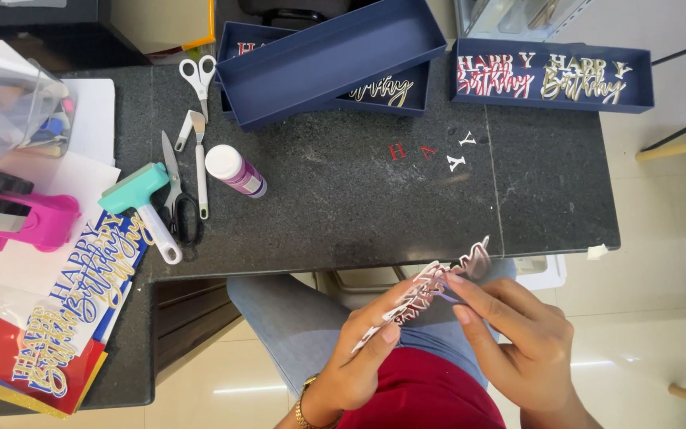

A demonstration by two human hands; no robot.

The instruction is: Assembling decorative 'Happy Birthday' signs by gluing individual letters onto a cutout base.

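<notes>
White and red cutout lettering, its far end blurred, sits pinched between our left hand and right hand, both raised below the surface.
</notes>
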